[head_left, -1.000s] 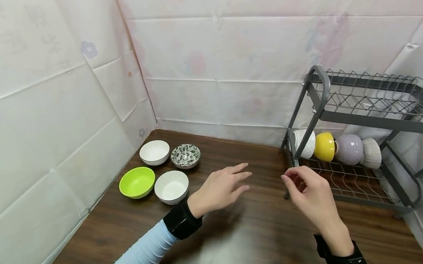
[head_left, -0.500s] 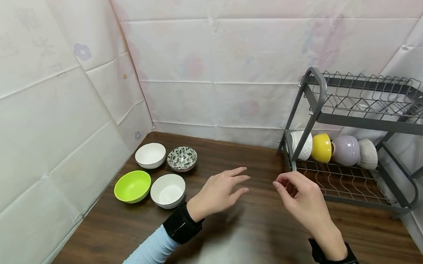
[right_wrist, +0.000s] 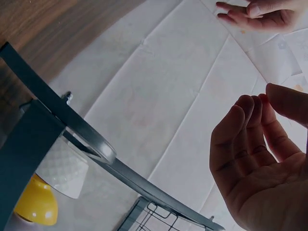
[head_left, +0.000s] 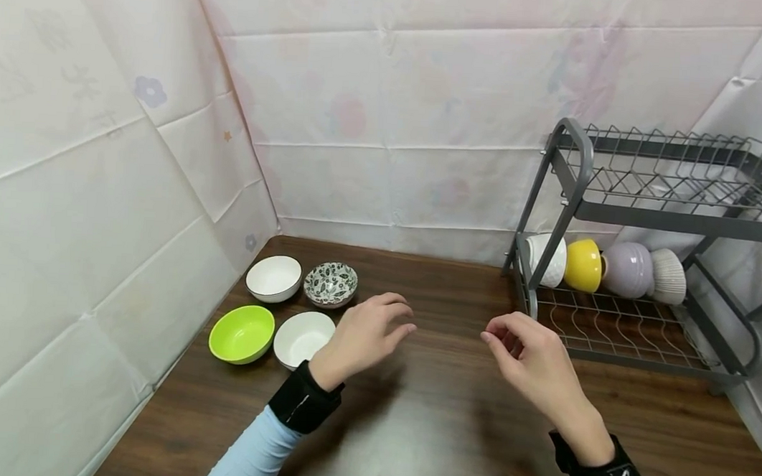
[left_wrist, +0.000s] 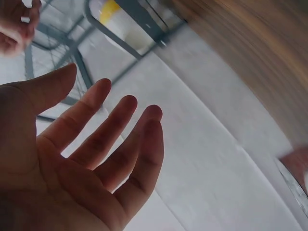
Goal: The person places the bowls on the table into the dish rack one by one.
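Observation:
My left hand hovers over the table beside the white bowl, holding nothing; its fingers are spread and slightly bent. That hand hides part of the white bowl's right side. Around it stand a green bowl, a white bowl with a dark rim and a leaf-patterned bowl, all upright. In the air left of the dish rack is my right hand, loosely curled with thumb near fingertips. The right wrist view shows nothing in this right hand.
On the rack's lower tier, a white bowl, a yellow bowl, a lilac bowl and a ribbed off-white bowl stand on their sides in a row. Pale cloth walls enclose the dark wooden table.
My left hand has moved left, toward the bowls on the table. My right hand has drifted left, away from the rack. The bowls have stayed in place.

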Demonstrator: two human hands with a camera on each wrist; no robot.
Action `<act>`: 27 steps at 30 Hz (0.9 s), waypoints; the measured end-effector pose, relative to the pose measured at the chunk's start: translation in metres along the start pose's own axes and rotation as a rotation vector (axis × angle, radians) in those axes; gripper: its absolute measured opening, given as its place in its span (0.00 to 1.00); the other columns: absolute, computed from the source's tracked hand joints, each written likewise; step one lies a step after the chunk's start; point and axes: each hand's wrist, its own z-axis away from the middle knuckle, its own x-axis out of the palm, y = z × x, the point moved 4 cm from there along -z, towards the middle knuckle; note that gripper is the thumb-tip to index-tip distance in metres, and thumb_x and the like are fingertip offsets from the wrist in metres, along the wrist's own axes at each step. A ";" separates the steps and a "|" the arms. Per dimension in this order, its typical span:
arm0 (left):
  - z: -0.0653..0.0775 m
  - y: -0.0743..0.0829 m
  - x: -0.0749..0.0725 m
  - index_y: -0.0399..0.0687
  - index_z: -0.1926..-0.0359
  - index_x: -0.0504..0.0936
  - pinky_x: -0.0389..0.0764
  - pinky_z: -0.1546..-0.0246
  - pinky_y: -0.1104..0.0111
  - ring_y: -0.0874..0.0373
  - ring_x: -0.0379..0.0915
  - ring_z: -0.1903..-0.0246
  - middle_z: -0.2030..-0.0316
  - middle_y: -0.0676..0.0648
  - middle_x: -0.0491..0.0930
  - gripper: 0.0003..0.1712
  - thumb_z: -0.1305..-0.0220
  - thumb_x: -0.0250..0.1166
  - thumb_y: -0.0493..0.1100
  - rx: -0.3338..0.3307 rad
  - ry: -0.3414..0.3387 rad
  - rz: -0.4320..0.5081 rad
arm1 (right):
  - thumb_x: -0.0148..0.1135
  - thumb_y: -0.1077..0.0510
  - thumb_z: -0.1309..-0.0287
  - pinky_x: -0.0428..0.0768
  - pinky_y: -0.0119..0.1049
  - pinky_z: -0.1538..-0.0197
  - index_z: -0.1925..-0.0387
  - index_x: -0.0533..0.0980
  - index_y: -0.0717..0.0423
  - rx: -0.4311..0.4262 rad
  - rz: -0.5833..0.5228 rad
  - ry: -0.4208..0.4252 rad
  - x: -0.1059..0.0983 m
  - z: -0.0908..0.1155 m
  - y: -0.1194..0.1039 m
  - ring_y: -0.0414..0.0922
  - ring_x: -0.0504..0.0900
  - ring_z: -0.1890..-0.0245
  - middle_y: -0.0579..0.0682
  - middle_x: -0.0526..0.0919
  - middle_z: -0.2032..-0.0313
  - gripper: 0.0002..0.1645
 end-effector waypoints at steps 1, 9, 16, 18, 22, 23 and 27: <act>0.004 -0.006 -0.003 0.52 0.51 0.90 0.85 0.57 0.58 0.55 0.84 0.50 0.48 0.51 0.85 0.12 0.30 0.72 0.51 -0.018 0.008 -0.010 | 0.76 0.68 0.44 0.71 0.22 0.71 0.65 0.82 0.47 0.004 -0.005 -0.006 0.002 0.001 0.001 0.33 0.73 0.75 0.34 0.77 0.69 0.14; 0.034 -0.034 -0.025 0.49 0.53 0.90 0.84 0.56 0.56 0.52 0.83 0.53 0.53 0.50 0.84 0.13 0.34 0.76 0.49 -0.155 -0.042 -0.066 | 0.76 0.68 0.44 0.72 0.22 0.71 0.65 0.82 0.47 0.014 -0.021 -0.033 0.007 0.002 0.002 0.33 0.74 0.76 0.35 0.79 0.68 0.14; 0.058 -0.038 -0.026 0.47 0.53 0.90 0.83 0.62 0.57 0.53 0.82 0.60 0.57 0.49 0.85 0.17 0.42 0.82 0.46 -0.209 -0.142 -0.071 | 0.75 0.67 0.41 0.72 0.24 0.70 0.64 0.83 0.49 0.008 -0.020 -0.055 0.006 -0.003 0.002 0.34 0.74 0.75 0.37 0.78 0.69 0.11; 0.063 -0.038 -0.025 0.47 0.54 0.90 0.81 0.65 0.58 0.54 0.80 0.63 0.58 0.49 0.84 0.17 0.44 0.83 0.44 -0.205 -0.149 -0.071 | 0.74 0.67 0.41 0.72 0.24 0.71 0.64 0.83 0.49 0.005 -0.022 -0.056 0.007 -0.005 0.002 0.34 0.74 0.75 0.36 0.78 0.69 0.10; 0.072 -0.040 -0.024 0.49 0.55 0.90 0.81 0.66 0.58 0.55 0.80 0.64 0.59 0.51 0.83 0.18 0.47 0.84 0.40 -0.211 -0.148 -0.086 | 0.74 0.66 0.40 0.73 0.24 0.71 0.64 0.83 0.49 0.009 -0.027 -0.075 0.009 -0.004 0.001 0.34 0.74 0.75 0.36 0.78 0.69 0.09; 0.074 -0.041 -0.023 0.48 0.55 0.90 0.82 0.66 0.58 0.55 0.80 0.63 0.60 0.51 0.83 0.19 0.48 0.84 0.39 -0.216 -0.147 -0.087 | 0.74 0.66 0.40 0.73 0.24 0.71 0.64 0.83 0.49 0.015 -0.026 -0.077 0.009 -0.003 0.001 0.34 0.74 0.75 0.36 0.78 0.69 0.09; 0.082 -0.045 -0.020 0.46 0.55 0.90 0.83 0.65 0.55 0.52 0.82 0.62 0.61 0.50 0.82 0.19 0.49 0.84 0.37 -0.257 -0.136 -0.092 | 0.76 0.66 0.42 0.72 0.24 0.70 0.65 0.83 0.48 0.032 -0.017 -0.076 0.009 0.002 0.000 0.34 0.74 0.74 0.35 0.77 0.70 0.11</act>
